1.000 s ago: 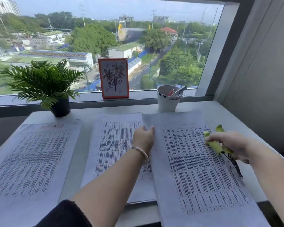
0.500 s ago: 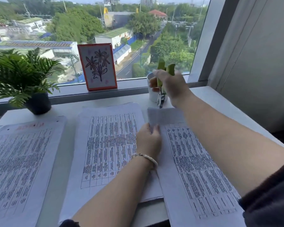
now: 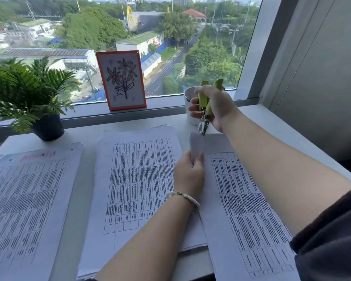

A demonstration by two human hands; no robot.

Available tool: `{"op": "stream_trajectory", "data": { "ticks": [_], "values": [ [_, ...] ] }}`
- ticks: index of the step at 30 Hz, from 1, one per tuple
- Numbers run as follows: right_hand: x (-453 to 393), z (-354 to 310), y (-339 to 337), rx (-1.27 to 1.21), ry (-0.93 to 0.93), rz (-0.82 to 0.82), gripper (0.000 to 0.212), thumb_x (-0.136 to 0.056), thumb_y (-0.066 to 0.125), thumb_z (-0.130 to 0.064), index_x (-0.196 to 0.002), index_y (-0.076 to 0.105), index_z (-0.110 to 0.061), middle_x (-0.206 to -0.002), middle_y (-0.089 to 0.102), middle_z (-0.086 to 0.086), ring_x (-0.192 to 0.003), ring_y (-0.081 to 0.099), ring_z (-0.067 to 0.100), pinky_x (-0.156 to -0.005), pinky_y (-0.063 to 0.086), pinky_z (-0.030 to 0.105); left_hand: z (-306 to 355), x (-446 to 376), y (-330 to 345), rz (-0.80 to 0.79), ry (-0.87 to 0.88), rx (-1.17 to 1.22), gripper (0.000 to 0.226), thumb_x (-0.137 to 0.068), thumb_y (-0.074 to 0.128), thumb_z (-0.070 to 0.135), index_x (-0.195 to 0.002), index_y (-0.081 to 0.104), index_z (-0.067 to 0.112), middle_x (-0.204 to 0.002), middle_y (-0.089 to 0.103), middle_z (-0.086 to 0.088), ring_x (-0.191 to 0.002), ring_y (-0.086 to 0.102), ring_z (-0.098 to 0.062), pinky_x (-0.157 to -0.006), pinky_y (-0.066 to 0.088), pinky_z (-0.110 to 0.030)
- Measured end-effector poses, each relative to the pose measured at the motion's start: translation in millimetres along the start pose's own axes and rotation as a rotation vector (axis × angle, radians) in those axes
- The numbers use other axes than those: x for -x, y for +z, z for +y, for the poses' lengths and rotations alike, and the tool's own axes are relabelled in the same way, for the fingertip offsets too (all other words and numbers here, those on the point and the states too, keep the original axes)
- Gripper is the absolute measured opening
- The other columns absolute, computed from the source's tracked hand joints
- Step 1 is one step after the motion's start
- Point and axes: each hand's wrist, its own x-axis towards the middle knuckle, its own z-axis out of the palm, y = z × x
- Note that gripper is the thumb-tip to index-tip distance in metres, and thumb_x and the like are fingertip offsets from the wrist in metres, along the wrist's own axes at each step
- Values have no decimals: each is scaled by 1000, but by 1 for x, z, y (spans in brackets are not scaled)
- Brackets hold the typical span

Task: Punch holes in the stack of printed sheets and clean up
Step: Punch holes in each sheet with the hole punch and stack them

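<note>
The right hand (image 3: 213, 107) grips the green hole punch (image 3: 205, 102) with curled fingers, handles up, its metal head just at the top edge of the right stack of sheets (image 3: 241, 199) on the table (image 3: 272, 122). The left hand (image 3: 188, 173) holds this stack near its top left corner, fingers bent on the paper.

White table (image 3: 272, 126) bears three paper stacks (image 3: 134, 179), plant pot (image 3: 48, 126), cup (image 3: 190, 110).
</note>
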Motion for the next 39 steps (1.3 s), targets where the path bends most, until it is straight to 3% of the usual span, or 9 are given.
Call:
{"op": "stream_trajectory", "data": {
  "ticks": [4, 7, 9, 14, 17, 21, 26, 31, 39],
  "values": [
    [9, -21, -6, 484, -90, -147, 40, -63, 59, -26, -96, 67, -4, -99, 69, 16, -88, 63, 28, -77, 45, 35, 0, -1, -1, -2, -1, 42, 11, -95, 54, 24, -88, 58, 17, -83, 66, -1, -78, 63, -20, -71, 51, -35],
    [26, -24, -10, 1084, -20, -433, 14, -73, 62, -18, -86, 61, -12, -80, 56, 2, -75, 49, 18, -65, 36, 28, 0, -2, -2, -12, -11, 81, 8, -95, 54, 24, -89, 57, 20, -79, 62, 6, -72, 59, -11, -68, 48, -28],
    [36, -16, -11, 1218, 75, -539, 8, -77, 60, -14, -83, 55, -12, -73, 50, -1, -68, 45, 15, -59, 34, 28, -1, -4, -2, -6, 5, 86, 8, -95, 54, 24, -89, 57, 19, -84, 65, 0, -78, 61, -17, -72, 48, -32],
    [29, -9, -17, 992, 60, -511, 49, -59, 54, -24, -104, 59, -4, -111, 66, 13, -97, 59, 27, -83, 44, 35, 0, -4, -3, -8, -21, 143, 9, -95, 55, 26, -95, 59, 18, -93, 68, -3, -87, 66, -21, -78, 53, -36],
    [30, -7, -16, 1013, 104, -598, 52, -61, 54, -24, -108, 61, -3, -100, 63, 7, -89, 57, 24, -73, 43, 30, 1, -3, -4, -7, -24, 141, 8, -95, 55, 26, -96, 59, 20, -92, 68, 0, -87, 66, -21, -79, 53, -36],
    [23, -14, -16, 698, -46, -369, 27, -79, 56, -10, -105, 61, -5, -102, 70, 9, -99, 64, 24, -90, 45, 36, 1, -3, -4, -16, -42, 182, 6, -95, 55, 26, -93, 58, 21, -90, 68, 0, -86, 67, -21, -81, 56, -42],
    [11, -13, -6, -14, -66, -21, 15, -90, 46, -2, -79, 56, -3, -68, 58, 14, -63, 60, 27, -74, 53, 43, 1, -1, -3, -30, -33, 196, 12, -94, 57, 24, -82, 58, 26, -83, 68, 4, -83, 68, -20, -80, 56, -45],
    [4, -1, 0, -147, 8, -30, 12, -91, 45, -7, -82, 52, -5, -70, 54, 15, -60, 58, 28, -68, 55, 39, 1, -1, -3, -36, -65, 233, 12, -93, 58, 24, -81, 58, 25, -87, 71, -4, -85, 69, -27, -80, 56, -50],
    [6, 13, 4, -195, 17, -36, 15, -92, 46, -9, -80, 53, -8, -71, 54, 13, -65, 59, 28, -80, 53, 46, -1, -2, -3, -29, -49, 224, 11, -93, 57, 23, -82, 57, 26, -89, 70, -6, -88, 68, -27, -81, 55, -50]
  ]
}}
